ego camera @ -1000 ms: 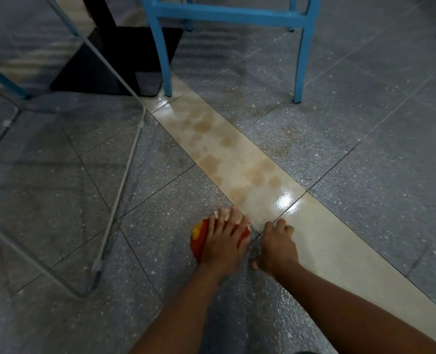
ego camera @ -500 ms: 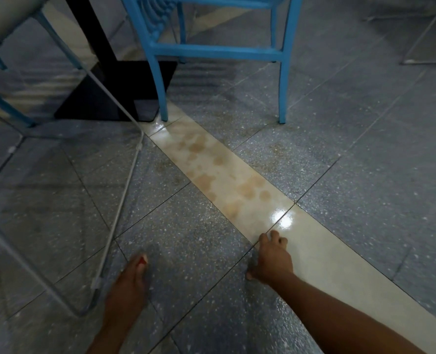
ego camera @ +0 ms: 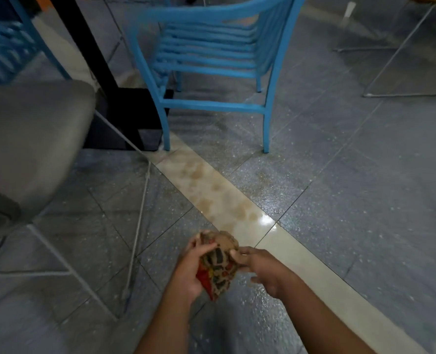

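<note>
A crumpled patterned cloth (ego camera: pixel 219 264), red, yellow and brown with dark marks, is held up above the wet floor. My left hand (ego camera: pixel 191 272) grips it from the left, fingers curled over its top. My right hand (ego camera: pixel 256 267) pinches its right side with thumb and fingertips. Ahead lies a beige tile strip (ego camera: pixel 224 203) with brown stains and a bright wet glare.
A blue slatted chair (ego camera: pixel 211 60) stands ahead. A grey padded seat (ego camera: pixel 28 139) on thin metal legs is close at the left, beside a black table post and base (ego camera: pixel 125 116). More wire chair legs (ego camera: pixel 400 57) stand at the far right. The speckled grey floor (ego camera: pixel 352 200) is wet.
Both hands have lifted off the floor and now hold the cloth between them. My left hand swept back left, then returned. The view has risen and tilted up.
</note>
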